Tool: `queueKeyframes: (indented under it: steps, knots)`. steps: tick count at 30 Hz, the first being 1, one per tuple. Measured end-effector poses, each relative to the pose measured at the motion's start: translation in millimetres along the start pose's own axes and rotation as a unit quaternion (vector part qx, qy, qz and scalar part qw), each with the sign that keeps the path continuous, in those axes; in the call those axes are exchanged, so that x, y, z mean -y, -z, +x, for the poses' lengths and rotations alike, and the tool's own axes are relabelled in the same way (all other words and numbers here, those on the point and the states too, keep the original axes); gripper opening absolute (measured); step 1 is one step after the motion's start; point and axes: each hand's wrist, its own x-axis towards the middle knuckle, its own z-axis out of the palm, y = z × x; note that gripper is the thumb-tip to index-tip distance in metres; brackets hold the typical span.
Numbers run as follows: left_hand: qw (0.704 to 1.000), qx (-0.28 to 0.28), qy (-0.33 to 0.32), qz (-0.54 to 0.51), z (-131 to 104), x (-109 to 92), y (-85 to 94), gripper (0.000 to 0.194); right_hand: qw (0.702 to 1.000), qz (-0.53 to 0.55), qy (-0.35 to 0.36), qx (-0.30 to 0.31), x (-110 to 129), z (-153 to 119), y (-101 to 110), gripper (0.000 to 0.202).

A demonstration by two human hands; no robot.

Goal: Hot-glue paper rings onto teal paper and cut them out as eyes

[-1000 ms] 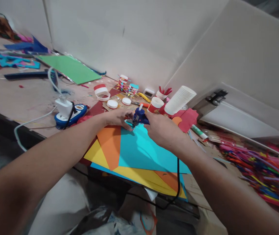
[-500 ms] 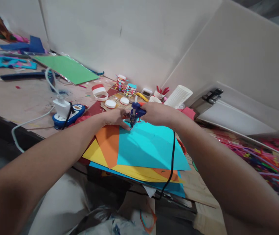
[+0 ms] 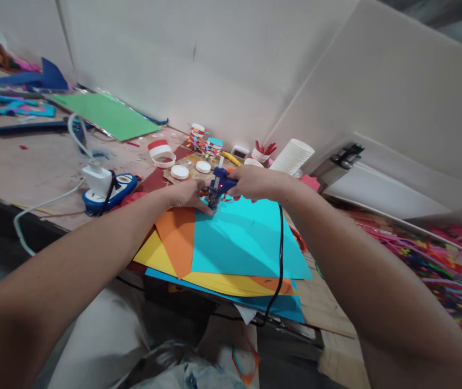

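Note:
My right hand (image 3: 251, 181) is wrapped round a blue glue gun (image 3: 219, 183), whose small red light is lit and whose nozzle points down. A white glue stick pokes out of its back. Close to the nozzle, my left hand (image 3: 192, 195) is bent around a small piece largely hidden by the fingers and the gun. Both hands are over the far edge of a turquoise sheet (image 3: 251, 243), which overlaps orange (image 3: 176, 237) and yellow sheets (image 3: 154, 254). A black cord (image 3: 281, 254) hangs beneath my right wrist.
White lids (image 3: 179, 172), a red-and-white paper cup (image 3: 162, 154), decorated cups (image 3: 214, 146) and stacked white cups (image 3: 293, 156) stand beyond the hands. A blue power strip (image 3: 111, 192) lies left; colourful pipe cleaners (image 3: 437, 270) lie right.
The whole view has shifted slightly, so things appear a little further left. The glue gun is still in my right hand, and its nozzle remains beside my left fingers.

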Motion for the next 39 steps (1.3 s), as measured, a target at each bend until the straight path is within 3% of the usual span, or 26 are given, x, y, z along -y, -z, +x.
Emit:
queueKeyframes:
  steps: [8, 18, 26, 33, 39]
  knots:
    - [1.0, 0.025, -0.013, 0.012, -2.0, -7.4, 1.3, 0.061, 1.0, -0.031, -0.003, 0.002, -5.1, -1.6, 0.5, 0.017]
    - [0.999, 0.003, 0.0, 0.047, -0.3, -0.5, 0.9, 0.062, 0.985, -0.136, 0.037, -0.103, -2.3, -1.7, -4.3, 0.025]
    - [0.999, 0.039, -0.012, -0.011, -2.0, -4.5, 1.1, 0.048, 0.986, -0.144, 0.044, -0.072, 3.8, -3.5, -2.9, 0.028]
    - [0.996, 0.061, -0.06, -0.041, -1.6, -6.6, 1.7, 0.056, 0.988, -0.12, 0.04, -0.093, -9.6, -7.0, -9.9, 0.027]
    - [0.998, 0.043, -0.041, 0.025, -5.3, -13.9, 2.0, 0.06, 0.989, -0.108, 0.031, -0.098, -13.9, -7.9, -17.9, 0.03]
